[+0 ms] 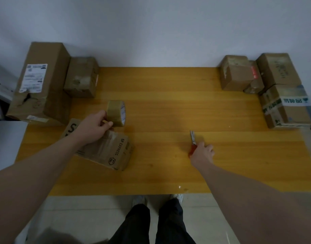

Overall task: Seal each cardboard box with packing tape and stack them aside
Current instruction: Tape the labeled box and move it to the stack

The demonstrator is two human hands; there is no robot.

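A small SF Express cardboard box [107, 152] lies at the table's left front, with clear tape across its top. My left hand [93, 125] hovers over its far end and grips a brown packing tape roll [117, 113], which stands on edge just beyond the box. My right hand [202, 152] rests on the table right of centre, closed around the red handles of a pair of scissors [193, 138]; the blades point away from me and lie on the wood.
The yellow wooden table [168, 106] stands against a white wall. Two cardboard boxes [44, 81] sit at its back left, one large and one small [82, 76]. Several boxes [281, 88] are grouped at the back right. My legs and tiled floor show below the front edge.
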